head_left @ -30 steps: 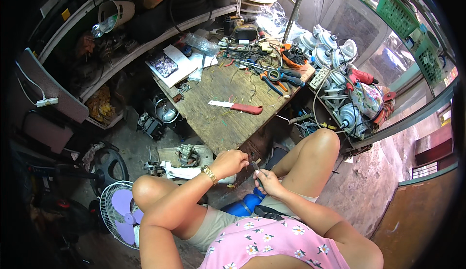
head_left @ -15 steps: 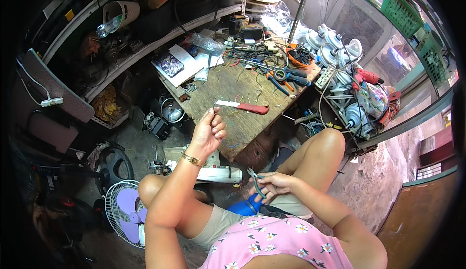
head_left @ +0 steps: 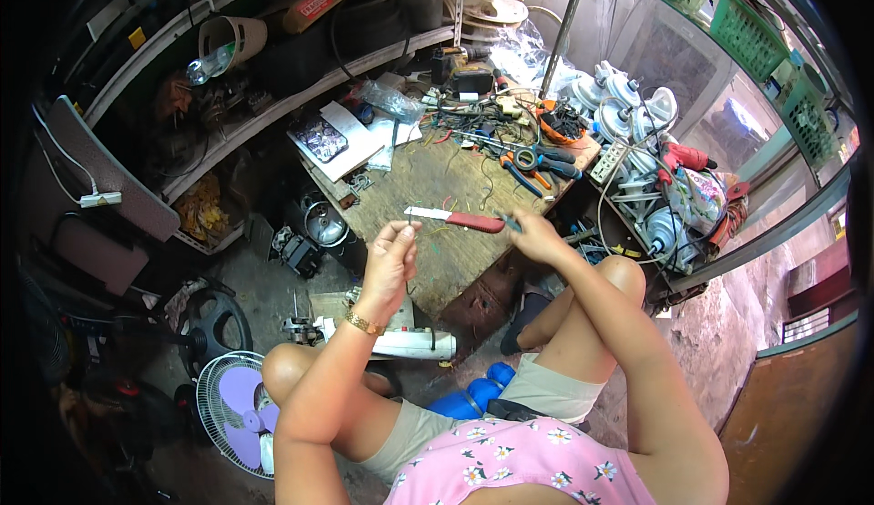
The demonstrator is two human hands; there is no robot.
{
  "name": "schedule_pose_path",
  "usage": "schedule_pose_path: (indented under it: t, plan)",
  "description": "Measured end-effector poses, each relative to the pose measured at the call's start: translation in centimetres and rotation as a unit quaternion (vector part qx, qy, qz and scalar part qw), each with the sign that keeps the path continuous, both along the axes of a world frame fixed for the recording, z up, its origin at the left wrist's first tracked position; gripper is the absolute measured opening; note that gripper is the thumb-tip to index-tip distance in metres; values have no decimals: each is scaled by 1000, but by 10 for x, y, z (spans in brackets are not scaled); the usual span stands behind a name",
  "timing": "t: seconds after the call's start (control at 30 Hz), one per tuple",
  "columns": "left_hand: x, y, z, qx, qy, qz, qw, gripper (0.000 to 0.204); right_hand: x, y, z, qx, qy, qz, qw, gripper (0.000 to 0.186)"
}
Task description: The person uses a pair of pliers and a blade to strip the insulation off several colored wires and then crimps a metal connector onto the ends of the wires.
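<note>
My left hand [head_left: 391, 255] is raised over the near-left part of the wooden table, thumb and fingertips pinched on a thin strand that looks like wire. Just beyond these fingertips lies a knife [head_left: 473, 222] with a red handle and a pale blade pointing left. At the table's right side my right hand [head_left: 539, 239] reaches in, fingers bent round the small green-handled pliers [head_left: 513, 224], close to the end of the knife handle. Most of the pliers is hidden by the hand. Short bits of coloured wire lie on the wooden tabletop [head_left: 437, 273].
Orange-and-black pliers [head_left: 521, 173], a roll of tape [head_left: 525, 159] and tangled cables crowd the table's far right. A phone [head_left: 320, 142] lies on papers at the left. A purple-bladed fan [head_left: 241, 418] stands at lower left. White lamp-like parts [head_left: 614, 118] are piled at right.
My right hand has gone from my lap up and forward to the table's right side, carrying the pliers. My left hand stays pinched, turned slightly and a little lower.
</note>
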State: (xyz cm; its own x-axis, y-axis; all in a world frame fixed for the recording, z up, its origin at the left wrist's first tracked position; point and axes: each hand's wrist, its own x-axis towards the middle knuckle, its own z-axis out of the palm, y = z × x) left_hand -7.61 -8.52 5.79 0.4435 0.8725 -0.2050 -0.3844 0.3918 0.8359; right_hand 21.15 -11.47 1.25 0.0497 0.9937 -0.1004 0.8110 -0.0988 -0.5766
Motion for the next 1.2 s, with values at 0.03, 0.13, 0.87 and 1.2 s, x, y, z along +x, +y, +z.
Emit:
schedule_pose_path:
  t: [0.03, 0.13, 0.87, 1.2]
  plan:
    - [6, -3, 0, 6, 15, -7, 1000, 15, 11, 16, -9, 62, -60, -23, 996, 29]
    - [9, -7, -8, 22, 44, -14, 999, 14, 13, 38, -16, 75, -214, -82, 970, 37]
    - [-9, 28, -13, -69, 1, 107, 992, 14, -61, 67, -28, 152, -151, 41, 976, 31]
    - [13, 28, -18, -99, 26, 132, 986, 24, -77, 47, 24, 92, 166, 102, 976, 29]
